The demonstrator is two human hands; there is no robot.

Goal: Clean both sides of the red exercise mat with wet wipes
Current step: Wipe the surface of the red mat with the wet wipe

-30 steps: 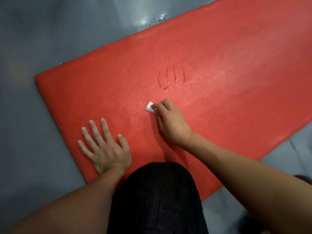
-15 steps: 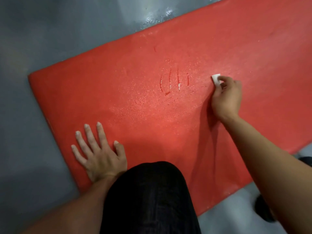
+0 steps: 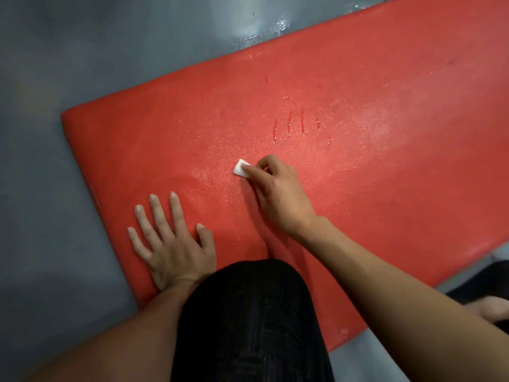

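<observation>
Dim, soft light; glare glints on the wet floor (image 3: 256, 31) just beyond the red mat (image 3: 385, 92), whose edges bow and blur.

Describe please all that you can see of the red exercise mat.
The red exercise mat is a thick, foam-like rectangle lying flat on the grey floor, set diagonally in view. Its surface glistens with fine droplets, and several short parallel grooves mark its middle. The left hand rests flat on it near the corner; the right hand presses a small white wipe onto it. A black-clad knee covers its near edge.
</observation>
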